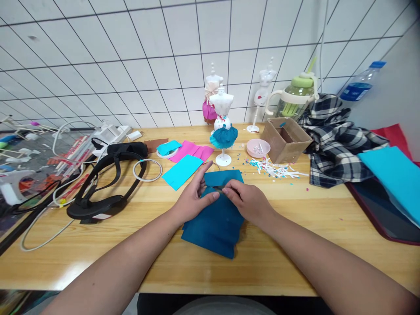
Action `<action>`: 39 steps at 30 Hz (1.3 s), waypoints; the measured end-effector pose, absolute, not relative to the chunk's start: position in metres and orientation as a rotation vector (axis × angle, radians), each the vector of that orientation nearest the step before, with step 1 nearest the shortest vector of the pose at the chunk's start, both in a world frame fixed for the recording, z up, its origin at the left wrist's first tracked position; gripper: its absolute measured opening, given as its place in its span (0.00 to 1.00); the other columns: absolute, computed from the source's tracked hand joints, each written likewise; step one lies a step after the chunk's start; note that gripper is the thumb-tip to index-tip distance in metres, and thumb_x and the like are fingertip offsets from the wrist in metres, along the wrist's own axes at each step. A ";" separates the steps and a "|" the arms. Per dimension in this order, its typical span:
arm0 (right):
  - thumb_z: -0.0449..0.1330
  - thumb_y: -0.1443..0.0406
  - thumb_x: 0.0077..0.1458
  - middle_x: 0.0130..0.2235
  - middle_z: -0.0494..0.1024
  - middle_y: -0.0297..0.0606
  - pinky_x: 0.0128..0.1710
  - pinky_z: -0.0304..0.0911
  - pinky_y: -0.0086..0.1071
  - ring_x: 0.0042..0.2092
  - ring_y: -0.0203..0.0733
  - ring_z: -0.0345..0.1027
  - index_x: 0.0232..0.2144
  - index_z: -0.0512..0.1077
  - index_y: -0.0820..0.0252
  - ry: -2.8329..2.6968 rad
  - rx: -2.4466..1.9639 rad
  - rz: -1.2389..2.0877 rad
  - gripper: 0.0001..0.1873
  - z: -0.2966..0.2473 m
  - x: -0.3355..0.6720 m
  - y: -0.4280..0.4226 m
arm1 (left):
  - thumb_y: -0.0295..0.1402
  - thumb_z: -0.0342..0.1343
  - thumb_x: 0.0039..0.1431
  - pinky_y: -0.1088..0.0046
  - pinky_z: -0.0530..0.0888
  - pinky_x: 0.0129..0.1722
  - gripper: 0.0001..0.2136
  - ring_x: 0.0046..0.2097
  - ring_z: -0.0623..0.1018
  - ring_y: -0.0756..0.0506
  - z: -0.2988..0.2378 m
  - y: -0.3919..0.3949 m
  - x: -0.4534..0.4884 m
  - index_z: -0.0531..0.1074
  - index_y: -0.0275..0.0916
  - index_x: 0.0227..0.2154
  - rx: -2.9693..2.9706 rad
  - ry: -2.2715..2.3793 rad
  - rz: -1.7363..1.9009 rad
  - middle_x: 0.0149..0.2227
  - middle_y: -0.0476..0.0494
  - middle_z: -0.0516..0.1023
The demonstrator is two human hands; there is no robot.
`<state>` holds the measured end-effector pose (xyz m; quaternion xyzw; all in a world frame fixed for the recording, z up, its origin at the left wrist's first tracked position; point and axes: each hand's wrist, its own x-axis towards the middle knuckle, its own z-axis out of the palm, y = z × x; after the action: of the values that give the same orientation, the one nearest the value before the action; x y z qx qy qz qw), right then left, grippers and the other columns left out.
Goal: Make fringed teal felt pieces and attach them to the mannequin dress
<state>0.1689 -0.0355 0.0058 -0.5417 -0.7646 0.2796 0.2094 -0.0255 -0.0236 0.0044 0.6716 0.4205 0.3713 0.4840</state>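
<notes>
A dark teal sheet of cloth or crepe paper (213, 227) lies in front of me, its lower edge slightly wavy. Beyond a dark gap or fold, a narrower teal strip (226, 176) extends away from me. My left hand (195, 194) holds the sheet's left side, thumb over the top, index finger stretched out and the other fingers curled. My right hand (246, 199) is closed in a pinch at the fold. Something thin and dark shows at its fingertips, too small to name. Just behind stands a white mini dress form (221, 105) wearing a teal ruffled skirt (225, 135).
Left are a black headset (98, 210), a white ring (147, 180), a bright blue sheet (183, 171) and pink pieces (193, 151). Right are a pink dish (253, 151), paper scraps (272, 169), a cardboard box (285, 144), a jug (295, 100) and plaid cloth (328, 135).
</notes>
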 end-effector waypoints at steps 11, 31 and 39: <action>0.43 0.52 0.65 0.25 0.73 0.30 0.26 0.45 0.29 0.28 0.35 0.65 0.29 0.66 0.56 -2.131 -1.462 0.851 0.21 0.003 0.173 -0.034 | 0.26 0.60 0.53 0.78 0.66 0.32 0.40 0.33 0.67 0.52 -0.003 -0.018 -0.029 0.47 0.52 0.65 1.442 0.862 0.983 0.33 0.51 0.63; 0.47 0.53 0.64 0.29 0.76 0.31 0.27 0.45 0.29 0.32 0.38 0.68 0.33 0.70 0.54 -2.193 -1.543 0.708 0.17 0.007 0.169 -0.037 | 0.24 0.58 0.53 0.73 0.69 0.35 0.42 0.36 0.71 0.50 0.001 -0.026 -0.023 0.42 0.51 0.66 1.654 0.924 0.832 0.34 0.50 0.65; 0.48 0.53 0.64 0.31 0.78 0.31 0.28 0.46 0.29 0.32 0.39 0.69 0.35 0.71 0.52 -2.188 -1.562 0.720 0.16 0.008 0.169 -0.037 | 0.24 0.58 0.53 0.72 0.69 0.36 0.43 0.36 0.71 0.50 0.002 -0.026 -0.024 0.41 0.52 0.66 1.669 0.936 0.813 0.34 0.50 0.66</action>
<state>0.1689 -0.0372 0.0084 -0.5524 -0.7735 0.2545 0.1784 -0.0237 -0.0257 0.0024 0.6920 0.3881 0.3371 0.5069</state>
